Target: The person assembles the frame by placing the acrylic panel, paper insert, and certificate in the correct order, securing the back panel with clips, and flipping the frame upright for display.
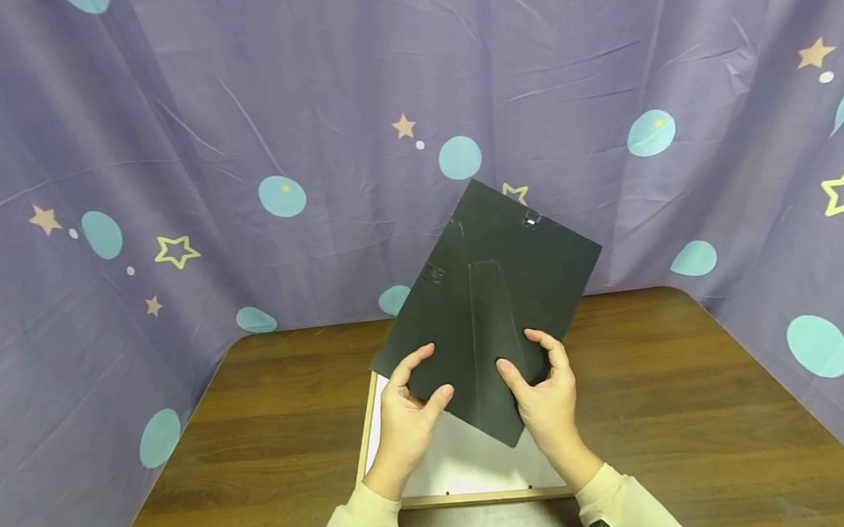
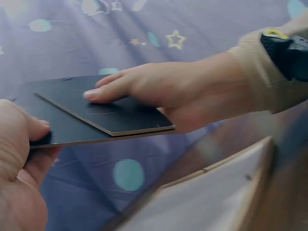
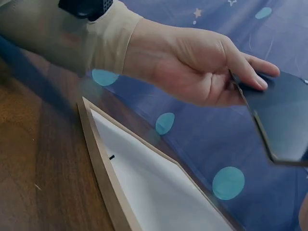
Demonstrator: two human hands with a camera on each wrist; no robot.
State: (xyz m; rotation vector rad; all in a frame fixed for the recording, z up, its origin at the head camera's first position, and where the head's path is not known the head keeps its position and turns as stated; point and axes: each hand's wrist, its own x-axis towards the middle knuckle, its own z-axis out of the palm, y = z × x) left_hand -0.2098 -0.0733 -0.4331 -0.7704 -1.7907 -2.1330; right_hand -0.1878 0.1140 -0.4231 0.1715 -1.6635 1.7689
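A black picture-frame backing board [image 1: 546,276] is held tilted above the table, its strip-like stand flap [image 1: 494,315] facing up. My left hand [image 1: 406,426] grips its lower left edge, with the thumb on top. At the lower right, my right hand [image 1: 549,405] holds the board with its thumb by the flap; the left wrist view shows that thumb lying on the board. Beneath both hands lies a light wooden picture frame [image 1: 480,498] with a white sheet [image 1: 471,466] inside. The board hides the frame's far part.
The brown wooden table [image 1: 259,443] extends to both sides of the frame. A purple curtain [image 1: 339,91] with stars and blue dots hangs behind and at the sides. Small dark tabs [image 3: 111,157] stick out from the frame's inner edge.
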